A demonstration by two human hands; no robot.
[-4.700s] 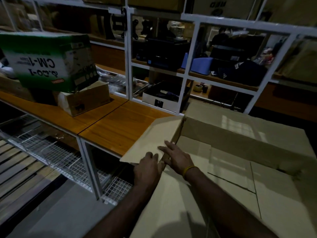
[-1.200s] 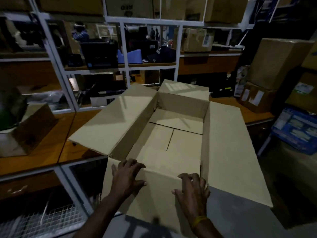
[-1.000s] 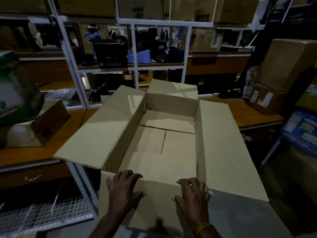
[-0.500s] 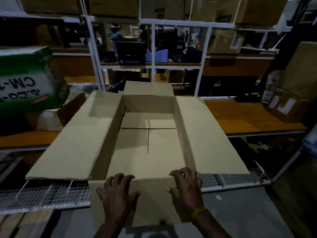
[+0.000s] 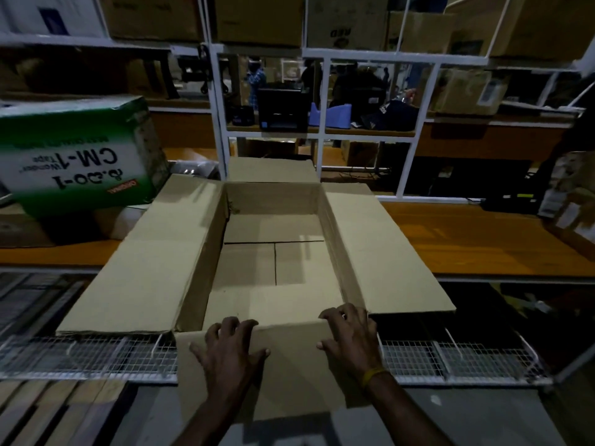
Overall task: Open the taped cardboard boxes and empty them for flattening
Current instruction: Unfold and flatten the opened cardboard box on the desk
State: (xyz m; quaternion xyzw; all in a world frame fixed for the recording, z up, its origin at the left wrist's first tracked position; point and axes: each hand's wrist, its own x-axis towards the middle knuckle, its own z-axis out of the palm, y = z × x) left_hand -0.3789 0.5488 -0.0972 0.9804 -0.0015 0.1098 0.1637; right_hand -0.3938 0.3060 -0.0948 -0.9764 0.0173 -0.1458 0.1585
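A large brown cardboard box [image 5: 154, 262] stands open in front of me, all its top flaps folded outward. Nothing lies inside; only the bottom flaps with their seam show. My left hand [image 5: 230, 346] grips the near rim, its fingers hooked over the edge into the box and the thumb on the near flap [image 5: 289, 375], which hangs down toward me. My right hand [image 5: 349, 336], a yellow band at the wrist, holds the same rim at the near right corner, fingers curled over the edge.
An orange wooden bench [image 5: 483, 239] runs behind the box, with a white wire shelf [image 5: 450, 358] below it. A green and white carton marked CM-1 [image 5: 77, 156] sits at the left. White rack posts [image 5: 219, 123] and more cartons [image 5: 463, 91] stand behind.
The box has swung round from an angled position to square in front of me. Both hands moved from a side flap to the near rim and stay there.
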